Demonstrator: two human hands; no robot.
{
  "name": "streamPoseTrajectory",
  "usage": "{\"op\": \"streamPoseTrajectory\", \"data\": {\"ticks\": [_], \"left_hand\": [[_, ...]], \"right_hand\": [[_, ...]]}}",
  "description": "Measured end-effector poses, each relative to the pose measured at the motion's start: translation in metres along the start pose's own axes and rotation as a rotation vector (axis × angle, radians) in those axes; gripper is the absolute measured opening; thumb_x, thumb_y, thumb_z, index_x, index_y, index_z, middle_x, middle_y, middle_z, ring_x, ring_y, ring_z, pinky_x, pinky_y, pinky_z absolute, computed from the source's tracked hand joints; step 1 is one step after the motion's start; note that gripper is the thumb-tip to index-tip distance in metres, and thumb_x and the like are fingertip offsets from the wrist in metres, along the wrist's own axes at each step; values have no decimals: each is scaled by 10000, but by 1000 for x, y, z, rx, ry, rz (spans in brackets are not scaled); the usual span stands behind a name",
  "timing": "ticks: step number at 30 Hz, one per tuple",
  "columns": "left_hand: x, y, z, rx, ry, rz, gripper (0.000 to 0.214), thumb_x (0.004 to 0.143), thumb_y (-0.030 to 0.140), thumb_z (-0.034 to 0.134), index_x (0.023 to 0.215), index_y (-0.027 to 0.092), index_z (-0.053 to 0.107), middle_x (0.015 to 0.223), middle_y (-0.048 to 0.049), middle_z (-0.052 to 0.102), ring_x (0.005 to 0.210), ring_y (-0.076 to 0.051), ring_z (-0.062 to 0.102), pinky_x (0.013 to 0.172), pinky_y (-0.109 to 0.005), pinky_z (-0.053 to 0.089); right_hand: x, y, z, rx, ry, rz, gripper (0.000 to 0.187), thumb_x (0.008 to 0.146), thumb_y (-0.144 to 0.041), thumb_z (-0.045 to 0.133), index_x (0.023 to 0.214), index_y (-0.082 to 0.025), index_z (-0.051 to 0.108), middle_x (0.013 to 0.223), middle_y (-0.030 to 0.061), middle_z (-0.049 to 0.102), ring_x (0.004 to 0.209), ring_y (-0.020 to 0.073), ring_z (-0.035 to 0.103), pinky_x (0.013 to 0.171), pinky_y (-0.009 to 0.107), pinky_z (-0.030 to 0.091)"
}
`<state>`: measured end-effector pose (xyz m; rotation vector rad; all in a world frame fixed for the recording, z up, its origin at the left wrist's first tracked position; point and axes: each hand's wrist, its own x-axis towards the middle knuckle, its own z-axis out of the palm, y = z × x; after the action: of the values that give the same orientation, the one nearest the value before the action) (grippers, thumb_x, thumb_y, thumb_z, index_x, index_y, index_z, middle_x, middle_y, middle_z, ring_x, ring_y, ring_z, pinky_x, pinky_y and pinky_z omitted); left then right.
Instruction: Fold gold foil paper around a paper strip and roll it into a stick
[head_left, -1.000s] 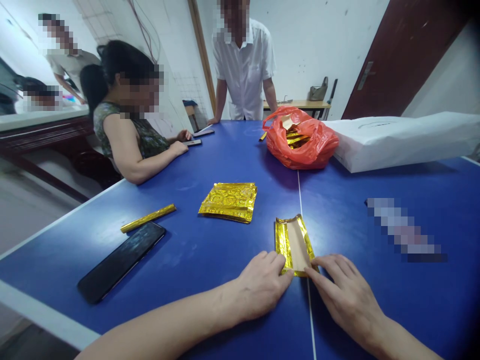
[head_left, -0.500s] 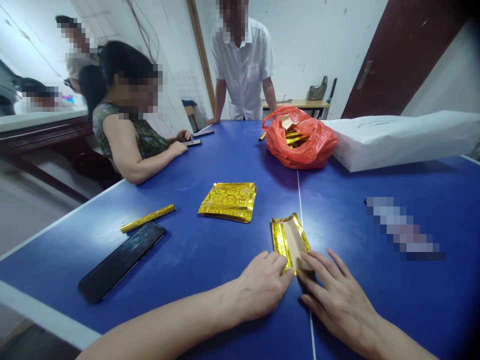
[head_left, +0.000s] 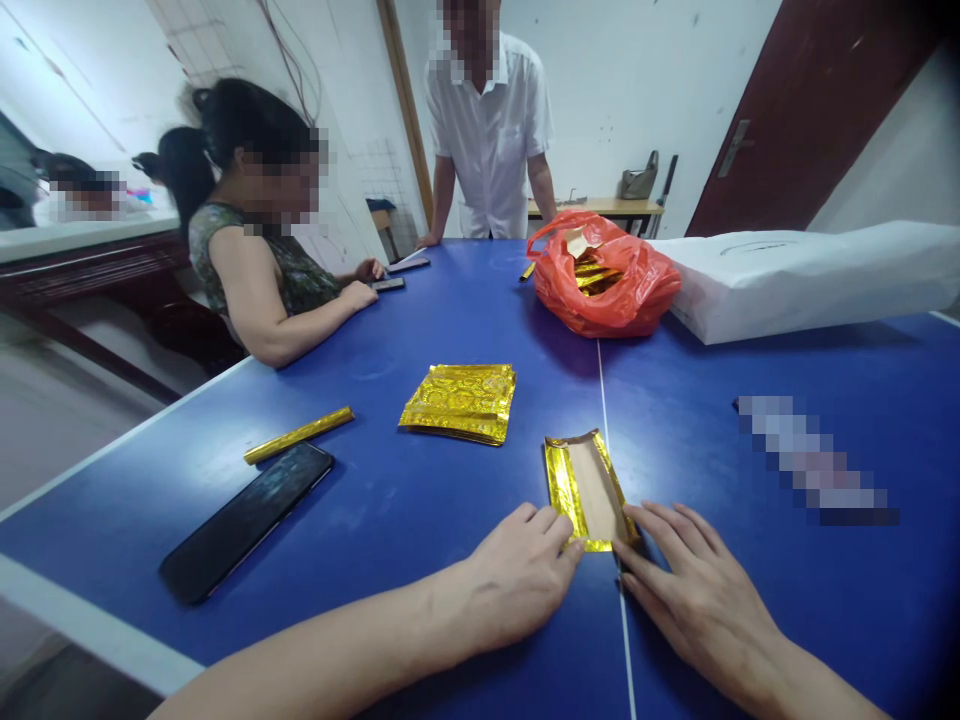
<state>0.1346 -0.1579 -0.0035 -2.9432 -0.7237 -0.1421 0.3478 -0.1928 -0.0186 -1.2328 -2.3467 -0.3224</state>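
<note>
A sheet of gold foil paper (head_left: 598, 485), tan on its inner face, lies on the blue table with its edges folded up. My left hand (head_left: 525, 570) has its fingers curled and its thumb pressed on the near left corner, by the folded gold strip. At the near right corner, my right hand (head_left: 686, 575) pinches the edge between thumb and forefinger, the other fingers loosely bent. A narrow gold fold runs along the near edge between my hands. Just beyond, to the left, sits a stack of flat folded gold foil papers (head_left: 459, 403).
A gold foil roll (head_left: 300, 434) touches a black phone (head_left: 247, 525) on the left. Farther back are a red plastic bag (head_left: 607, 290) with gold pieces and a long white package (head_left: 810, 285). One person sits at the left; another leans on the far edge.
My right hand has slid right along the paper's near edge, and more of the tan face and the near fold shows. My left hand has hardly moved.
</note>
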Motion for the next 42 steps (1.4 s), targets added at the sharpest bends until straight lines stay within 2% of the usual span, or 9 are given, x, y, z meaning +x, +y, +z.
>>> {"op": "streamPoseTrajectory", "data": {"ticks": [5, 13, 17, 20, 25, 34, 42], "left_hand": [[-2, -1, -2, -4, -39, 9, 162, 852, 161, 426, 990, 124, 504, 848, -50, 511, 756, -196, 449, 612, -314, 320], [-3, -1, -1, -2, -28, 1, 158, 849, 156, 431, 981, 121, 511, 844, -53, 507, 745, -196, 444, 600, -315, 318], [-3, -1, -1, -2, -16, -5, 182, 862, 152, 411, 1013, 117, 507, 861, -61, 513, 759, -201, 448, 614, -320, 326], [-3, -1, -2, -15, -22, -7, 178, 859, 152, 420, 1009, 116, 509, 882, -65, 519, 774, -201, 455, 638, -321, 338], [-2, -2, -2, -25, -42, 6, 150, 850, 158, 441, 975, 121, 516, 866, -57, 531, 776, -198, 462, 654, -315, 345], [-4, -3, -2, -21, -42, 13, 166, 874, 174, 422, 1004, 123, 512, 868, -54, 551, 791, -189, 476, 639, -306, 338], [-4, -5, 0, -41, -30, 4, 132, 862, 205, 456, 939, 131, 533, 843, -42, 570, 797, -191, 489, 654, -313, 336]], "right_hand": [[0, 4, -3, -43, 5, 11, 228, 844, -243, 465, 918, -208, 679, 1003, 117, 626, 948, 255, 543, 836, 465, 432], [0, 4, -3, -11, 12, 1, 222, 848, -243, 466, 927, -225, 674, 966, 84, 646, 928, 234, 557, 852, 457, 423], [1, 2, -1, 47, 13, -51, 242, 871, -240, 443, 1005, -225, 644, 980, 38, 667, 990, 227, 556, 944, 485, 346], [-1, 1, 2, 66, 1, -98, 265, 884, -225, 431, 1076, -196, 611, 1020, 52, 666, 1030, 208, 555, 991, 475, 298], [-4, 3, 5, 45, -19, -99, 288, 890, -204, 412, 1120, -184, 584, 1070, 71, 651, 1022, 192, 574, 986, 461, 319], [-6, 7, 5, 8, 22, -49, 238, 860, -198, 468, 1034, -198, 630, 1027, 51, 672, 984, 207, 598, 955, 467, 363], [-5, 6, 4, -15, 42, -37, 200, 847, -184, 477, 928, -194, 660, 986, 35, 686, 964, 200, 606, 944, 445, 374]]}}
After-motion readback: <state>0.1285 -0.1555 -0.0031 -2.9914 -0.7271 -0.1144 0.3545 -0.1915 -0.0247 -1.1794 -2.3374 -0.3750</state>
